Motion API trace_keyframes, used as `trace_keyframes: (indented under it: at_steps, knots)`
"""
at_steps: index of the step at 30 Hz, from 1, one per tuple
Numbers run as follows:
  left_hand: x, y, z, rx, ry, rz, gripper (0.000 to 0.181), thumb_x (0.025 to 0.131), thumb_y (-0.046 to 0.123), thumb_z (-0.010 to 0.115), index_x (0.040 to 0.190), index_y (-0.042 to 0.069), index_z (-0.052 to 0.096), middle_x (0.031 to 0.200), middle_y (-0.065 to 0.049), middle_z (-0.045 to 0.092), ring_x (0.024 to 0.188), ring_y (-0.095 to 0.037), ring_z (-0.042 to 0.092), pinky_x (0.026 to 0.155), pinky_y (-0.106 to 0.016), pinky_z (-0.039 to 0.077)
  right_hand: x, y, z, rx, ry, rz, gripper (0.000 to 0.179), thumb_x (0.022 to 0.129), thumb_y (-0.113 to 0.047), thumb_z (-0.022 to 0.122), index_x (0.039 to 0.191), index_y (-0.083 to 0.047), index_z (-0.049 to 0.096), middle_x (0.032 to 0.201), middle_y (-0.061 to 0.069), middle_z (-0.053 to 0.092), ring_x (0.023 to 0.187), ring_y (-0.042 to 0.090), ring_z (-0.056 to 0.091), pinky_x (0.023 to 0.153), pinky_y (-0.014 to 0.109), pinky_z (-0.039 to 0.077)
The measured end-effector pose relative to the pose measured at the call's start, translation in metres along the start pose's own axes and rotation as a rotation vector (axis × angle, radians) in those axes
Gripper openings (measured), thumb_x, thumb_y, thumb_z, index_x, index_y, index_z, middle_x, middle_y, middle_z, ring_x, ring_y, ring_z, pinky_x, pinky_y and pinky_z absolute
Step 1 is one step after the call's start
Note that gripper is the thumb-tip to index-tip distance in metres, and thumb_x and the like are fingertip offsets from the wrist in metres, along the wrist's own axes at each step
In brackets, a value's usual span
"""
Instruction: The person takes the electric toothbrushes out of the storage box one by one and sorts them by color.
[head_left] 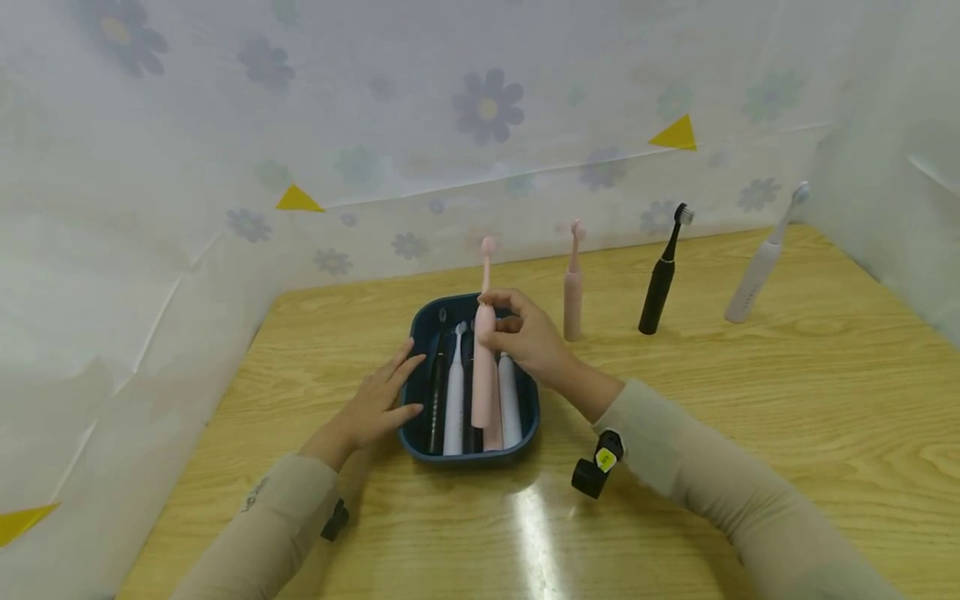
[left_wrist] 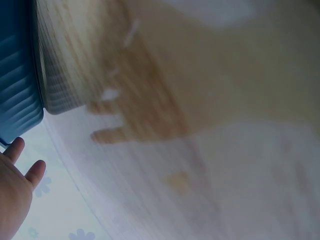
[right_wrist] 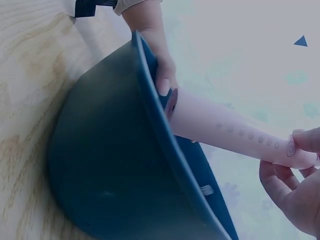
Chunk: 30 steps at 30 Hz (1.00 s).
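Note:
A pink electric toothbrush (head_left: 484, 358) is pinched near its neck by my right hand (head_left: 527, 333), its head upward, over a dark blue bin (head_left: 468, 461). In the right wrist view the pink handle (right_wrist: 225, 125) slants across the bin's rim, buttons along its side. My left hand (head_left: 375, 404) rests with spread fingers at the bin's left rim. Inside the bin lie several more toothbrushes, among them a black one (head_left: 438, 400), a white one (head_left: 454, 400) and another white one (head_left: 510, 404). A second pink one is partly hidden behind the held toothbrush.
To the right of the bin, a pink toothbrush (head_left: 573, 300), a black toothbrush (head_left: 657, 292) and a white toothbrush (head_left: 753, 279) stand in a row on the wooden table (head_left: 750, 417). A flower-patterned sheet (head_left: 420, 108) hangs behind the table.

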<state>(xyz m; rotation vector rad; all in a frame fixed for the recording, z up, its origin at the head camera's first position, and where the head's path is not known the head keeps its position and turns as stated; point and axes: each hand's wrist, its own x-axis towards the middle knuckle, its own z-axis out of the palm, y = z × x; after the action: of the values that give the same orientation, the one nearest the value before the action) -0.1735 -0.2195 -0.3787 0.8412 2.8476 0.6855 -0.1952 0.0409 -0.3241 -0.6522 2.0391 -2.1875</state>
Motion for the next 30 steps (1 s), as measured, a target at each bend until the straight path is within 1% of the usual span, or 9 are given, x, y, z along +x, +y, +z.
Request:
trace_keyframes:
  at_steps: [3, 5, 10, 15, 21, 25, 30]
  knots:
    - [0.0, 0.001, 0.0, -0.007, 0.004, 0.007, 0.063, 0.087, 0.033, 0.046, 0.139, 0.016, 0.015, 0.144, -0.001, -0.003, 0.126, -0.034, 0.012, 0.088, -0.063, 0.012, -0.001, -0.004, -0.004, -0.008, 0.006, -0.029, 0.043, 0.079, 0.009, 0.054, 0.119, 0.001, 0.042, 0.123, 0.013, 0.039, 0.085, 0.023, 0.052, 0.065, 0.027, 0.046]
    - [0.0, 0.002, -0.001, -0.011, 0.004, 0.008, 0.063, 0.087, 0.033, 0.046, 0.139, 0.015, 0.015, 0.144, -0.001, -0.004, 0.126, -0.034, 0.011, 0.088, -0.064, 0.012, -0.002, -0.007, -0.007, 0.007, 0.006, -0.044, 0.043, 0.078, 0.01, 0.053, 0.119, 0.003, 0.041, 0.123, 0.014, 0.038, 0.086, 0.024, 0.051, 0.066, 0.027, 0.046]
    - [0.001, 0.002, -0.001, -0.015, 0.0, 0.006, 0.063, 0.087, 0.033, 0.046, 0.139, 0.015, 0.015, 0.144, 0.0, -0.004, 0.126, -0.034, 0.011, 0.088, -0.064, 0.011, -0.004, -0.015, -0.014, 0.026, 0.009, -0.067, 0.043, 0.079, 0.012, 0.052, 0.119, 0.005, 0.04, 0.125, 0.014, 0.035, 0.087, 0.021, 0.05, 0.067, 0.025, 0.045]
    - [0.001, 0.002, -0.001, -0.022, -0.003, 0.002, 0.062, 0.088, 0.032, 0.046, 0.139, 0.016, 0.015, 0.144, 0.0, -0.005, 0.126, -0.034, 0.01, 0.088, -0.064, 0.01, -0.009, -0.023, -0.023, 0.002, 0.014, -0.088, 0.043, 0.078, 0.012, 0.053, 0.118, 0.004, 0.04, 0.127, 0.013, 0.034, 0.087, 0.018, 0.05, 0.066, 0.025, 0.045]
    - [0.002, 0.002, 0.0, -0.018, -0.002, -0.005, 0.063, 0.087, 0.032, 0.046, 0.139, 0.016, 0.015, 0.144, 0.002, -0.006, 0.126, -0.034, 0.01, 0.088, -0.064, 0.01, -0.015, -0.03, -0.033, -0.082, 0.061, -0.115, 0.044, 0.076, 0.012, 0.055, 0.117, 0.003, 0.042, 0.122, 0.01, 0.04, 0.088, 0.019, 0.051, 0.065, 0.026, 0.046]
    - [0.002, 0.002, -0.001, -0.015, -0.005, -0.008, 0.063, 0.087, 0.033, 0.046, 0.139, 0.016, 0.015, 0.144, 0.003, -0.006, 0.126, -0.034, 0.011, 0.088, -0.064, 0.01, -0.02, -0.033, -0.039, -0.081, 0.075, -0.139, 0.044, 0.075, 0.015, 0.054, 0.116, 0.005, 0.041, 0.122, 0.012, 0.038, 0.088, 0.019, 0.05, 0.064, 0.027, 0.047]
    - [0.002, 0.002, -0.001, -0.019, -0.005, -0.006, 0.063, 0.087, 0.033, 0.046, 0.139, 0.015, 0.015, 0.144, 0.003, -0.006, 0.126, -0.034, 0.011, 0.088, -0.064, 0.011, -0.025, -0.033, -0.046, -0.091, 0.096, -0.18, 0.043, 0.074, 0.018, 0.053, 0.114, 0.006, 0.039, 0.121, 0.015, 0.039, 0.085, 0.016, 0.051, 0.063, 0.026, 0.046]
